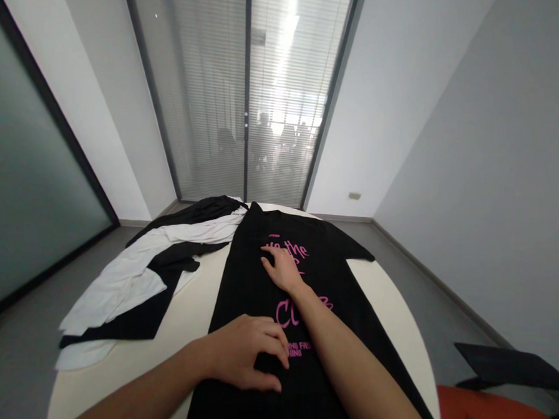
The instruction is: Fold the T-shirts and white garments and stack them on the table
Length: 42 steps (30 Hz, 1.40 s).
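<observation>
A black T-shirt (256, 296) with pink lettering lies spread on the white round table (200, 299), its neck end toward the far edge. One sleeve reaches out to the right; the left side looks folded in or tucked. My right hand (282, 267) rests on the upper chest print, fingers apart and pointing left. Nearer to me, my left hand (248, 352) lies over the lower part of the shirt beside the small pink text, its fingers loosely bent and apart. Neither hand grips the cloth. My right forearm covers part of the lettering.
Black and white garments (140, 277) lie heaped along the table's left side, close to the shirt. A red-seated chair (493, 418) stands at the lower right. Beyond the table are a glass partition with blinds (285, 110) and a pale wall (475, 132).
</observation>
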{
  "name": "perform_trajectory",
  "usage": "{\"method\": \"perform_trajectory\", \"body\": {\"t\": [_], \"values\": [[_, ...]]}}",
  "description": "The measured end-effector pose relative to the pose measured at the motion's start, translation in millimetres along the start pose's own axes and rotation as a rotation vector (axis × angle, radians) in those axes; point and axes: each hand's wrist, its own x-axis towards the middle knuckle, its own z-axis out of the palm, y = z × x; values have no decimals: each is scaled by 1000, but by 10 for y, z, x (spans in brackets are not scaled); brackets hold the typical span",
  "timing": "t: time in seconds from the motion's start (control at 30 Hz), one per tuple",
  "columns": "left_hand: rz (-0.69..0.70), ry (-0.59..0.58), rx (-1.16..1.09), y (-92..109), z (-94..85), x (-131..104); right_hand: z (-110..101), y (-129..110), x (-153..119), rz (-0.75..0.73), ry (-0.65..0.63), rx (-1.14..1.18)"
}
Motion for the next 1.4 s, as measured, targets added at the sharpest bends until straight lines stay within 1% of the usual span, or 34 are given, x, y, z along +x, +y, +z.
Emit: {"method": "perform_trajectory", "body": {"t": [0.1,0.17,0.2,0.23,0.3,0.37,0.43,0.53,0.6,0.73,0.8,0.9,1.0,1.07,1.17,1.23,1.3,1.4], "values": [[-76,122,115,-89,-86,-11,6,23,9,18,1,15],[-184,205,239,-210,-131,-36,15,35,15,20,-22,-1],[-252,220,304,-279,-138,-52,19,38,17,18,-35,-13],[-325,207,355,-347,-134,-67,21,41,20,14,-48,-25],[-443,142,420,-456,-101,-90,17,43,24,7,-58,-36],[-494,81,441,-511,-63,-99,7,45,29,-2,-47,-17],[-495,56,445,-510,-51,-93,-3,48,34,-19,-48,-5],[-478,70,446,-433,-89,-71,-4,53,39,-36,-72,-59],[-409,62,428,-351,-125,-57,1,54,38,-40,-77,-91],[-195,-43,312,-196,-146,-40,8,53,24,-55,-78,-87],[-166,-82,275,-161,-133,-39,12,54,18,-54,-73,-83],[-211,-96,265,-177,-111,-45,21,64,18,-59,-61,-68],[-320,-58,318,-235,-84,-57,27,79,23,-52,-70,-34],[-374,-58,353,-262,-62,-62,29,92,29,-22,-73,0],[-386,-90,376,-268,-46,-62,46,128,69,40,-61,86],[-383,-86,376,-272,-58,-57,65,167,141,92,-58,157],[-395,-37,366,-299,-85,-50,78,213,255,148,-66,213],[-441,112,403,-398,-127,-42,69,278,480,235,-77,175]]}}
